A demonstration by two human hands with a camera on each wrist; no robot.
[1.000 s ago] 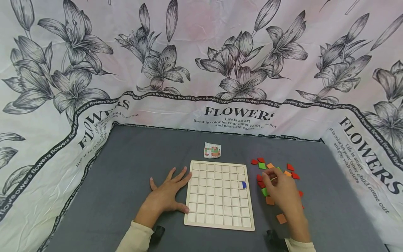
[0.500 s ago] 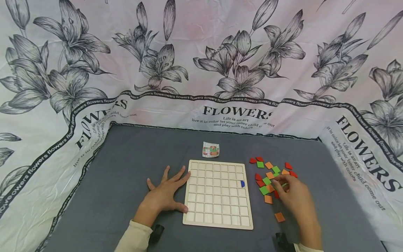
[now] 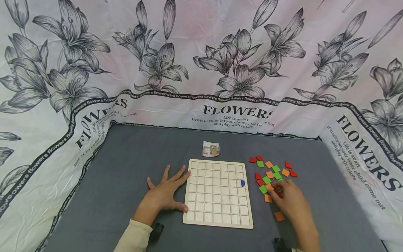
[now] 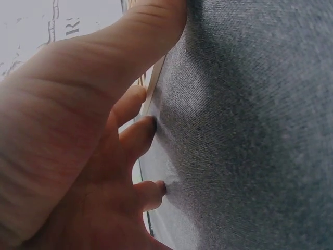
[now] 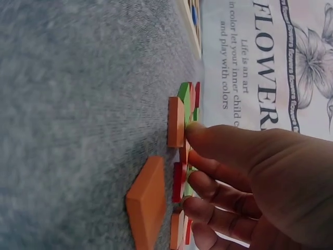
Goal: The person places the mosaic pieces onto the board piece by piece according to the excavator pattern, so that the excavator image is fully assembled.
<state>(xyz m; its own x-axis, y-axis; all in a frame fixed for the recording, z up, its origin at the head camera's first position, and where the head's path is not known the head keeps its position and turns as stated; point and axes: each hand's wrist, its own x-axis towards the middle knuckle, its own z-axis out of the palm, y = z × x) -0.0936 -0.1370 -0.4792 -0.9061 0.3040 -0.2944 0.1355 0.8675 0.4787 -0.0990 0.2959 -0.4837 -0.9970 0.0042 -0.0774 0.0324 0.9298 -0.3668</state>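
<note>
A pale wooden grid board (image 3: 218,194) lies on the grey table, with one blue piece (image 3: 242,183) in a cell near its right edge. My left hand (image 3: 165,196) is spread beside the board, thumb and fingertips against its left edge. Right of the board, my right hand (image 3: 291,197) reaches into loose flat tiles, its fingers loosely bent. In the right wrist view its thumb is close to an orange tile (image 5: 176,122), and the other fingers hover by a red tile (image 5: 178,181). Fingers partly hide the tiles beneath.
A small card (image 3: 211,149) with a coloured grid pattern lies behind the board. Green tiles (image 3: 260,163), red pieces (image 3: 288,165) and orange tiles are scattered to the right. One orange tile (image 3: 279,216) sits apart, nearer the front. A flower-printed cloth (image 3: 239,70) hangs behind.
My right hand first moved right, away from the board side of the tiles, then slightly down and left, uncovering several green and orange tiles. The left hand stays at the board's edge.
</note>
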